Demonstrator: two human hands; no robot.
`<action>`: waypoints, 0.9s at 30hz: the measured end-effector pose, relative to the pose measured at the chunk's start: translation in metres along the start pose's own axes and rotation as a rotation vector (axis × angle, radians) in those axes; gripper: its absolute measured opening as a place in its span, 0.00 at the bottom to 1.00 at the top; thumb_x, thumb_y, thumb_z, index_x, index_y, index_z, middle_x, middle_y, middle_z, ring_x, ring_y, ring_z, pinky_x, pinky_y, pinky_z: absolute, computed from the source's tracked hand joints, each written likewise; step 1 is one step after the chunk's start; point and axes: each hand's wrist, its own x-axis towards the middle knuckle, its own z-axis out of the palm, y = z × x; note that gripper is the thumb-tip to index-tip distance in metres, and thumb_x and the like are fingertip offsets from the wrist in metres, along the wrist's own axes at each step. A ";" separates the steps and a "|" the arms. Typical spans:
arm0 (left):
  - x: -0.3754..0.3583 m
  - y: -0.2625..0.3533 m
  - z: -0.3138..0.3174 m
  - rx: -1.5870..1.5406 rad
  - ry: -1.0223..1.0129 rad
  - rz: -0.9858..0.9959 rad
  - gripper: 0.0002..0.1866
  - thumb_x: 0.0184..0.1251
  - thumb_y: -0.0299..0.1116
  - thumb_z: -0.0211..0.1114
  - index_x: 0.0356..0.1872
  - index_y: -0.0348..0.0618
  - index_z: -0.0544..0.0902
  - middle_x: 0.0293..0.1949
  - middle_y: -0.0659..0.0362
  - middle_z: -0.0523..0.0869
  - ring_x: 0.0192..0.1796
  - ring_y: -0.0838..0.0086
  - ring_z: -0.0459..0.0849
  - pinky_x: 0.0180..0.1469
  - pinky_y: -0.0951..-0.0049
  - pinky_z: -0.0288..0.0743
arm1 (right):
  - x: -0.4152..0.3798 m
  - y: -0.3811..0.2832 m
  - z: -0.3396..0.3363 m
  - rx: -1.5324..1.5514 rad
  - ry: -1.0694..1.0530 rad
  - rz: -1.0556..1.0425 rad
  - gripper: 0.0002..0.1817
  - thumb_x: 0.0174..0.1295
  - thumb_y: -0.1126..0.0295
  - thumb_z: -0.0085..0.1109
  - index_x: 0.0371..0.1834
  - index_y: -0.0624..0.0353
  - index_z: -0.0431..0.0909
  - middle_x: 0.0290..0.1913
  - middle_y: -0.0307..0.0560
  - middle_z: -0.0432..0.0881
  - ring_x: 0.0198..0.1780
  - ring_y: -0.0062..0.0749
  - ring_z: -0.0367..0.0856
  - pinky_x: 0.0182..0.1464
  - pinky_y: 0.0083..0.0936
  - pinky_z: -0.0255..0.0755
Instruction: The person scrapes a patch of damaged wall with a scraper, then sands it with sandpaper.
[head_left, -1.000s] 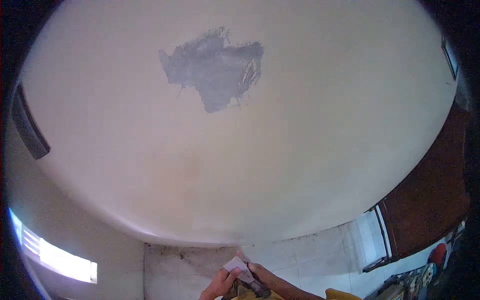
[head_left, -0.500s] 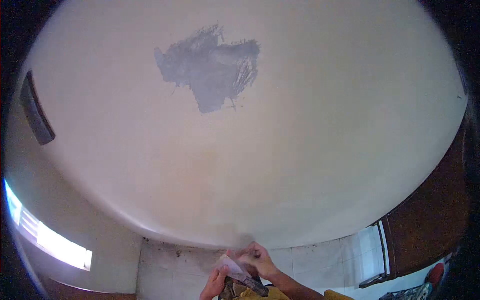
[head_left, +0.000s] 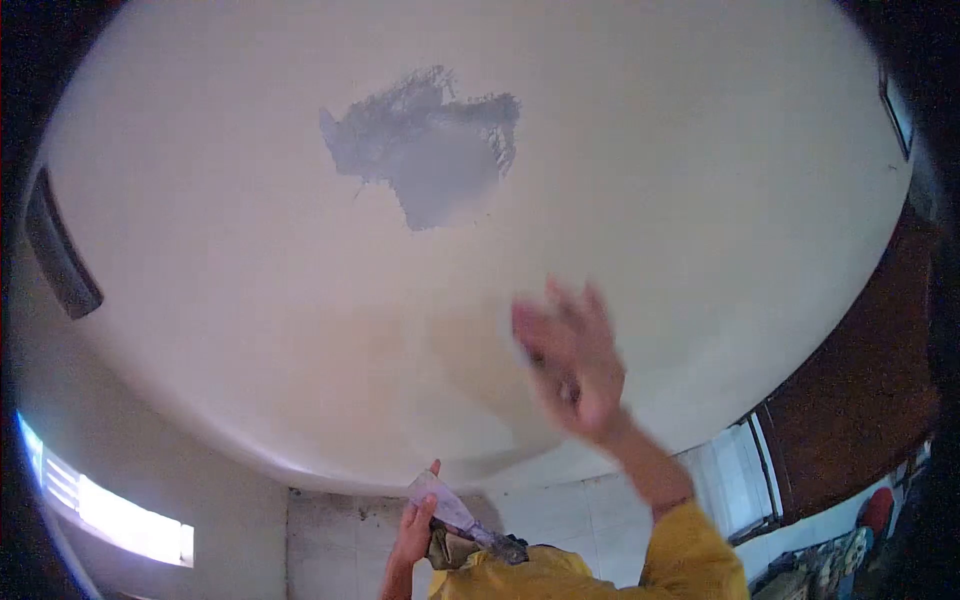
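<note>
My left hand (head_left: pixel 415 528), low in the view, is closed around a scraper (head_left: pixel 445 505) with a pale wide blade and a dark, smeared handle. The blade points up and left, close to my body. Up and to the right of it, my right hand (head_left: pixel 575 360) is raised in front of the pale wall, its fingers stretched out and blurred. Dark marks show on the hand, too smeared to make out. Higher on the wall is an uneven grey patch (head_left: pixel 440 165) with ragged edges.
A dark, long object (head_left: pixel 62 245) is at the left edge, above a bright window (head_left: pixel 125 505). On the right are a dark brown panel (head_left: pixel 860 400) and a red item (head_left: pixel 877 512) near cluttered things. Pale tiles (head_left: pixel 550 520) lie below the wall.
My right hand has come away from the scraper and moved up and right, its fingers stretching out. The scraper, still in my left hand, has shifted slightly left and up.
</note>
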 end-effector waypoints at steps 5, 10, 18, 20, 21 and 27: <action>0.002 0.014 0.000 -0.094 0.029 -0.001 0.31 0.72 0.46 0.53 0.73 0.50 0.59 0.40 0.68 0.72 0.41 0.81 0.69 0.46 0.79 0.67 | 0.117 0.067 -0.015 -0.550 0.216 -0.324 0.17 0.56 0.66 0.63 0.51 0.49 0.81 0.63 0.35 0.75 0.61 0.37 0.72 0.61 0.37 0.62; 0.018 -0.018 -0.007 0.029 0.123 -0.025 0.31 0.71 0.48 0.53 0.72 0.51 0.61 0.43 0.67 0.73 0.42 0.80 0.69 0.49 0.78 0.66 | 0.111 0.119 -0.033 -0.694 0.203 -0.408 0.17 0.51 0.67 0.69 0.46 0.48 0.84 0.55 0.30 0.78 0.51 0.28 0.75 0.52 0.28 0.67; -0.008 0.012 -0.059 -0.027 -0.038 -0.164 0.30 0.71 0.48 0.52 0.72 0.52 0.62 0.49 0.65 0.73 0.48 0.77 0.69 0.56 0.74 0.63 | 0.117 0.075 0.006 -0.667 0.195 -0.488 0.20 0.45 0.68 0.74 0.45 0.50 0.85 0.49 0.27 0.79 0.42 0.23 0.75 0.43 0.21 0.70; -0.009 0.008 -0.067 -0.015 -0.023 -0.179 0.30 0.72 0.48 0.52 0.72 0.53 0.62 0.49 0.64 0.73 0.48 0.76 0.69 0.57 0.74 0.63 | 0.110 0.070 0.019 -0.647 0.165 -0.512 0.20 0.45 0.69 0.74 0.45 0.51 0.85 0.49 0.27 0.80 0.41 0.23 0.75 0.42 0.20 0.69; -0.005 0.002 -0.076 -0.001 0.001 -0.176 0.30 0.72 0.48 0.52 0.72 0.53 0.62 0.48 0.64 0.73 0.48 0.76 0.69 0.57 0.73 0.64 | 0.115 0.069 0.019 -0.660 0.169 -0.523 0.20 0.45 0.69 0.74 0.45 0.51 0.85 0.48 0.27 0.80 0.41 0.23 0.75 0.42 0.20 0.69; -0.004 -0.032 -0.089 0.073 0.027 -0.163 0.29 0.73 0.47 0.50 0.72 0.54 0.62 0.45 0.62 0.74 0.46 0.76 0.71 0.55 0.72 0.66 | 0.125 0.055 -0.001 -0.734 0.154 -0.612 0.18 0.49 0.67 0.70 0.45 0.54 0.82 0.44 0.30 0.80 0.40 0.26 0.75 0.37 0.24 0.73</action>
